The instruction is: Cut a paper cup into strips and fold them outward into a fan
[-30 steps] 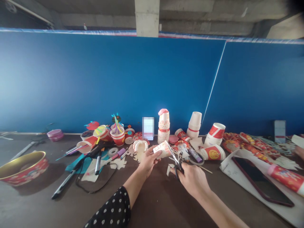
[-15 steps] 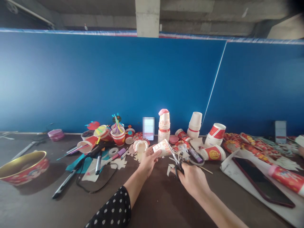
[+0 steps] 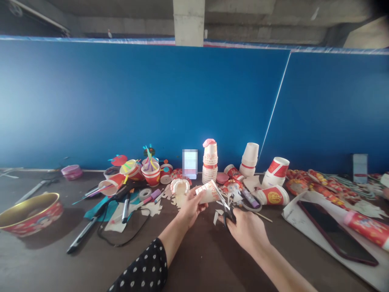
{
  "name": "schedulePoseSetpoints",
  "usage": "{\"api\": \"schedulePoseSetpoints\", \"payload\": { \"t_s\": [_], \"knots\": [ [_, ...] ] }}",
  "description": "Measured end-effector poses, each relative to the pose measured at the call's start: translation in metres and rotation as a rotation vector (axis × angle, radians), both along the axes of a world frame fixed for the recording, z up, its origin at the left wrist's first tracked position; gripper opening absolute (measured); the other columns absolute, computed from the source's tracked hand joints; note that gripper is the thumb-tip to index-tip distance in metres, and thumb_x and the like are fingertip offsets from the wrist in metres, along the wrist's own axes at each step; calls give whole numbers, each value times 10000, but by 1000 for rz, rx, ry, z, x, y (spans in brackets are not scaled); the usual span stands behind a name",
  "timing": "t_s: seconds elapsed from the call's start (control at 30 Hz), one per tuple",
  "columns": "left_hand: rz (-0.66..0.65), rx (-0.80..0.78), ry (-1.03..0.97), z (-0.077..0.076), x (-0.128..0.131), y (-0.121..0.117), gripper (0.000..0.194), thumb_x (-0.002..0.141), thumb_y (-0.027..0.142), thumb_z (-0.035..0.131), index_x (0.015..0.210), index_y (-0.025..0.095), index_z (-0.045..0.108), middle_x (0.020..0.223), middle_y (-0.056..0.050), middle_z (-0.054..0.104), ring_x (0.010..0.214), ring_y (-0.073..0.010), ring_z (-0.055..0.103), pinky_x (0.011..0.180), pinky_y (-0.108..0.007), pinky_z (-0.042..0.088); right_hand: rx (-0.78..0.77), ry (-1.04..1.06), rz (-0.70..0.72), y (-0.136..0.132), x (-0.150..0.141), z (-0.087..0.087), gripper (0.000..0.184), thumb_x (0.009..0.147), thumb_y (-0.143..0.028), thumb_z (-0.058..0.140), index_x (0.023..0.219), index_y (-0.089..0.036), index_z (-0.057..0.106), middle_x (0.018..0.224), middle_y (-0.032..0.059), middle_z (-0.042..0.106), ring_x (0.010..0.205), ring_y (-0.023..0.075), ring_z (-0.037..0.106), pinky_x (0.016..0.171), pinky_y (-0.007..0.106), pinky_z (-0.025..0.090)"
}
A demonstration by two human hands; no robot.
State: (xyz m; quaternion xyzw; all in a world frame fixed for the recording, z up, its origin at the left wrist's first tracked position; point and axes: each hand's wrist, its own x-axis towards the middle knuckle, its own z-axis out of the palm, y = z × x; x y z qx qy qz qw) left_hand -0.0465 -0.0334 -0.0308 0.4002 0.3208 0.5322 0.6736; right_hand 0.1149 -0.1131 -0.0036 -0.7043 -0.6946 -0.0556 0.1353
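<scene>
Paper cup (image 3: 207, 193) dropped lower within left hand (image 3: 191, 207)

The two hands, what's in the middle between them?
In the head view, between the left hand and the right hand are a red-printed paper cup, the long blades of the scissors, and a few cut paper scraps.

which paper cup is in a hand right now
The white cup with red print in the left hand; the others all sit on the table.
</scene>
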Motion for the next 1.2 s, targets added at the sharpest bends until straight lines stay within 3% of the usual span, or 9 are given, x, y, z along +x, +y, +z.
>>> {"api": "schedulePoseSetpoints", "payload": {
  "t_s": [0.3,1.2],
  "knots": [
    [-50,-4,7,-5,4,-2,452,659,382,696,1006,170,501,716,-8,589,483,-69,523,430,-167,320,0,24,-29,2,0,-1,351,802,-515,461,739,-199,602,668,70,685,676,242,660,539,274,380],
    [15,23,-40,-6,0,2,514,616,357,737,1046,185,512,806,-35,616,554,-92,555,473,-189,331,9,61,53,-3,-2,4,379,834,-503,451,678,-200,615,661,61,689,646,196,653,516,247,318]
  ]
}}
